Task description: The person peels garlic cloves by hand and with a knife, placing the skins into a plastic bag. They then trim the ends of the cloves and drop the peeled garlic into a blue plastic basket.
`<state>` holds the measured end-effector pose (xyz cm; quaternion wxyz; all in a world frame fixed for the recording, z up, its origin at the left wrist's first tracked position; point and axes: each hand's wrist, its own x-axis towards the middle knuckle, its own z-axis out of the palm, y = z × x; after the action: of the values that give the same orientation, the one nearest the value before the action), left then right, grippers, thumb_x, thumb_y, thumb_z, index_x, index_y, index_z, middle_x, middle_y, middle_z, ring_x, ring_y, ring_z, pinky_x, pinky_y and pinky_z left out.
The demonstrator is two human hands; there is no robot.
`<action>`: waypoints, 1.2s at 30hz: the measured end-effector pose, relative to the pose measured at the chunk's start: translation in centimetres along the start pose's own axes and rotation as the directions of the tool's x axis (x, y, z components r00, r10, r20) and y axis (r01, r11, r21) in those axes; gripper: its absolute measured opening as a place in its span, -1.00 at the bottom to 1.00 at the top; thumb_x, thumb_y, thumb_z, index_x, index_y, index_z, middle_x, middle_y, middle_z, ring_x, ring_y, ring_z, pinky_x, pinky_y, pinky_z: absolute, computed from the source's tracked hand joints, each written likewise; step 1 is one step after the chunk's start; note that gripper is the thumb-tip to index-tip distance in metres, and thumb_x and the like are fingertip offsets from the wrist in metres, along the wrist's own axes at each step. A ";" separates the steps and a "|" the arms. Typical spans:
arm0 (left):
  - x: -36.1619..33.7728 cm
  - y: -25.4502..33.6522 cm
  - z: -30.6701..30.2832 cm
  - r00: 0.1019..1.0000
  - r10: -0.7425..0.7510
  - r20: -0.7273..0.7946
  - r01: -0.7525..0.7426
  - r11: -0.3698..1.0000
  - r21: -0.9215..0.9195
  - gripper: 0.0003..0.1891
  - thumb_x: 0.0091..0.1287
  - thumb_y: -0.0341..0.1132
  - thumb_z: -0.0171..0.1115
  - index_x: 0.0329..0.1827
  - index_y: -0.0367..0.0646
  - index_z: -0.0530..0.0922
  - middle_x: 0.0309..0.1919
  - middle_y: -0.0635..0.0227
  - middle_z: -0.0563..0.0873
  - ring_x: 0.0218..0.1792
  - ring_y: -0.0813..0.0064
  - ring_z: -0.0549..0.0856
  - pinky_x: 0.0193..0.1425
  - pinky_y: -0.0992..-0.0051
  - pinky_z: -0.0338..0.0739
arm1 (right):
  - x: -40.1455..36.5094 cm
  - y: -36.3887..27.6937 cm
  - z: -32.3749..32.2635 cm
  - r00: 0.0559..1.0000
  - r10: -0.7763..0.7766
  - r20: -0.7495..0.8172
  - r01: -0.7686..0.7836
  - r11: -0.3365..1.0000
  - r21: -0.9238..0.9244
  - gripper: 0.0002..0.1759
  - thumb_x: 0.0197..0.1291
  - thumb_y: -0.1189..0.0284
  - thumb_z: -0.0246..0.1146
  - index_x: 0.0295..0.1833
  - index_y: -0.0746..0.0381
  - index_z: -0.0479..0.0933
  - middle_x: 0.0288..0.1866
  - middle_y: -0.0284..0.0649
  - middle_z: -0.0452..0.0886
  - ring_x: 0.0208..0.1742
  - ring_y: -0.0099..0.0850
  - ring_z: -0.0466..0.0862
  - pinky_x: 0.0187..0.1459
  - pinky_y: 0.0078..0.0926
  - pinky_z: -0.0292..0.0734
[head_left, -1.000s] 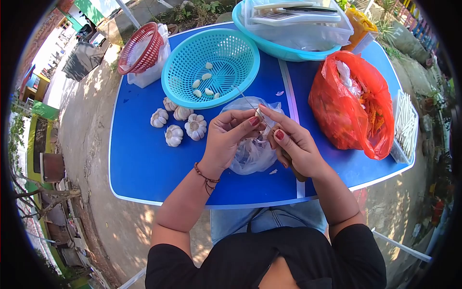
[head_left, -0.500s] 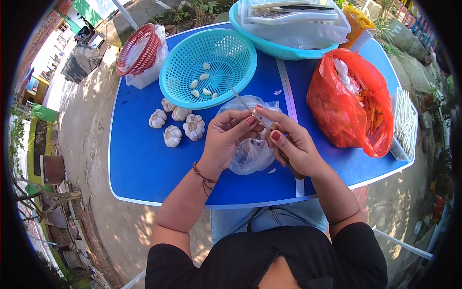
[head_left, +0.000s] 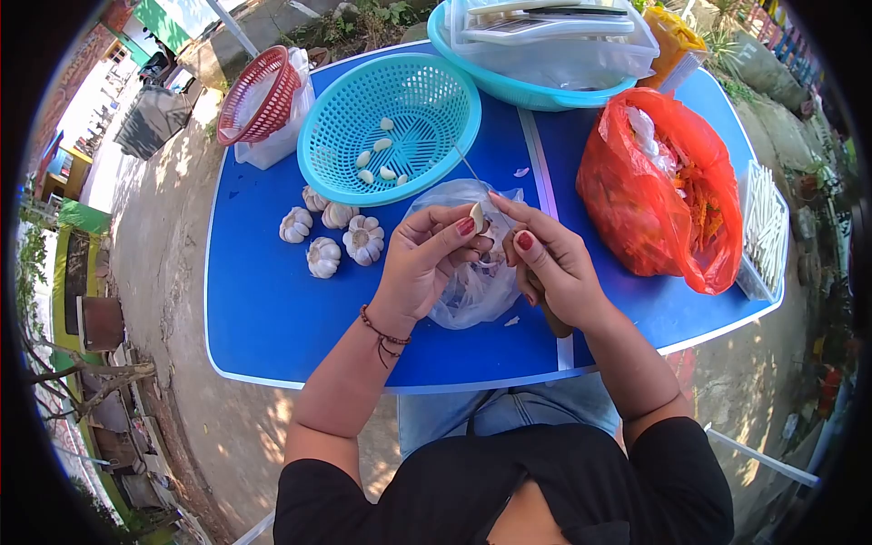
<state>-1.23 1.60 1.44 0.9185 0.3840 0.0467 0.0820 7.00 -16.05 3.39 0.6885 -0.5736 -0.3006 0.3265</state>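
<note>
Pinched between the thumb and fingers of my left hand (head_left: 434, 250) is a pale garlic clove (head_left: 477, 216). My right hand (head_left: 556, 259) is closed around the brown handle of a knife (head_left: 552, 318); its thin blade points up and away, towards the basket. Below both hands lies a clear plastic bag (head_left: 472, 295) with scraps in it, partly hidden by my fingers. Beyond them, a turquoise basket (head_left: 313, 150) holds several peeled cloves (head_left: 382, 144). Several whole garlic bulbs (head_left: 363, 239) sit on the table left of my left hand.
An orange-red plastic bag (head_left: 618, 218) with scraps stands on the blue table (head_left: 272, 336) at right, beside a box of white sticks (head_left: 765, 222). At the back are a second turquoise basin (head_left: 509, 91) holding plastic containers and, further left, a red basket (head_left: 272, 100).
The knife blade has moved away from the clove, and my hands have parted slightly. The clove in my left hand now shows more clearly, and more of the knife handle is visible.
</note>
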 end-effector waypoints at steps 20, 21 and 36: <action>-0.1 -0.6 0.0 0.983 0.186 0.011 -0.184 0.964 0.190 -0.81 0.28 -0.60 0.23 -0.06 -0.29 0.60 -0.13 0.14 0.72 -0.12 0.39 0.75 0.01 0.48 0.69 | -0.2 -0.5 -0.3 0.991 0.011 0.137 -0.019 0.998 0.060 -0.52 0.46 0.34 -0.01 0.45 0.11 0.25 -0.36 -0.35 0.42 -0.62 -0.72 0.37 -0.59 -0.76 0.29; -0.1 -0.5 0.1 0.985 0.173 0.008 -0.172 0.970 0.170 -0.82 0.27 -0.57 0.26 -0.07 -0.30 0.61 -0.16 0.15 0.73 -0.16 0.42 0.75 -0.03 0.50 0.69 | -0.3 -0.6 -0.1 0.992 0.000 0.126 -0.006 0.999 0.046 -0.52 0.45 0.34 0.00 0.44 0.12 0.26 -0.35 -0.34 0.43 -0.62 -0.72 0.37 -0.59 -0.76 0.29; -0.3 -0.3 0.0 0.995 0.098 -0.014 -0.094 0.981 0.168 -0.80 0.38 -0.34 0.21 -0.13 -0.33 0.64 -0.28 0.08 0.75 -0.29 0.36 0.79 -0.20 0.52 0.72 | -0.3 -1.7 0.0 0.985 -0.149 0.084 0.170 0.898 -0.405 -0.53 0.32 0.50 0.13 0.35 0.21 0.37 0.07 -0.11 0.62 -0.15 -0.46 0.62 -0.13 -0.48 0.52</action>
<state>-1.45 1.34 1.30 0.8775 0.4606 0.0449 0.1261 7.01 -16.46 5.11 0.5691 -0.6704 -0.4257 0.2130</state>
